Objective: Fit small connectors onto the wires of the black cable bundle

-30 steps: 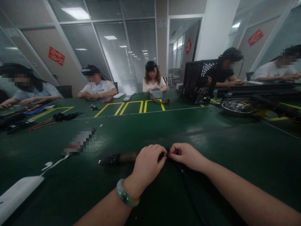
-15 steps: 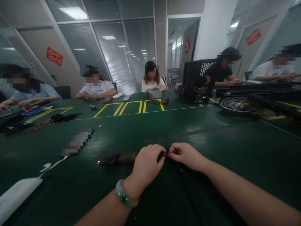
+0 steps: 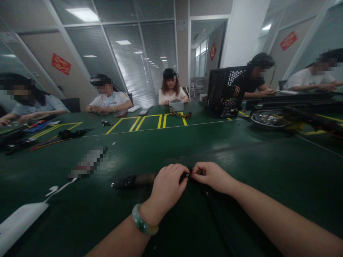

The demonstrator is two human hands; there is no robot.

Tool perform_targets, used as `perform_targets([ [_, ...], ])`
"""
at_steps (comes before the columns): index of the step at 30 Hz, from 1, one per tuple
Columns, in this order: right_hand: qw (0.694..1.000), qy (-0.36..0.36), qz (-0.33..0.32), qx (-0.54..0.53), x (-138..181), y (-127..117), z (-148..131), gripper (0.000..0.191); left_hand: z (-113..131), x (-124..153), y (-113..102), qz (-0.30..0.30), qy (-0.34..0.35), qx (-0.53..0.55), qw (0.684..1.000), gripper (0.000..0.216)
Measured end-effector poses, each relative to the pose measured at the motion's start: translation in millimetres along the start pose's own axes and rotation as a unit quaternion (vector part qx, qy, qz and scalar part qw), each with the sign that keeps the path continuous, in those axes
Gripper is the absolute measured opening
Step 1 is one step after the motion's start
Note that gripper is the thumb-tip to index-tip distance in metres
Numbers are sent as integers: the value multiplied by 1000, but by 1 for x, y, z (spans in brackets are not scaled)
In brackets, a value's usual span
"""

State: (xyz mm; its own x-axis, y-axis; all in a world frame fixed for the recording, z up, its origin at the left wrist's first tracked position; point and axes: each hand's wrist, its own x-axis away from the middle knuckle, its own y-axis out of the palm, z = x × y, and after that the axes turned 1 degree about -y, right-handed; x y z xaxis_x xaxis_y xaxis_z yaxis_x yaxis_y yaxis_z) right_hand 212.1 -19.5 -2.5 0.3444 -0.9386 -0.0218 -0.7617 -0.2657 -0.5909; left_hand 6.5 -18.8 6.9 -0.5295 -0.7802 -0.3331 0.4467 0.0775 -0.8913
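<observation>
My left hand [image 3: 167, 187], with a green bangle on the wrist, is closed around the right end of a dark cylindrical bundle [image 3: 134, 181] lying on the green table [image 3: 241, 160]. My right hand [image 3: 211, 175] pinches a small dark part between thumb and fingers, right against the left hand's fingertips. What the fingertips grip is too small to name. Black cables [image 3: 211, 207] run from the hands toward me, under my right forearm.
A white flat object [image 3: 18, 223] with a white cord lies near left. A blurred item [image 3: 88, 162] sits left of centre. Wire bundles [image 3: 66, 134] lie far left. A black crate [image 3: 225, 92] and a metal dish [image 3: 269, 120] stand far right. Several seated people work around the table.
</observation>
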Motion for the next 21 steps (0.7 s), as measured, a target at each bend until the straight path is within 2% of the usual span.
perform_targets([
  [21,1000,-6,3,-1,-1,0,0,14,-1,0,1,-4,2,-1,1000,12],
])
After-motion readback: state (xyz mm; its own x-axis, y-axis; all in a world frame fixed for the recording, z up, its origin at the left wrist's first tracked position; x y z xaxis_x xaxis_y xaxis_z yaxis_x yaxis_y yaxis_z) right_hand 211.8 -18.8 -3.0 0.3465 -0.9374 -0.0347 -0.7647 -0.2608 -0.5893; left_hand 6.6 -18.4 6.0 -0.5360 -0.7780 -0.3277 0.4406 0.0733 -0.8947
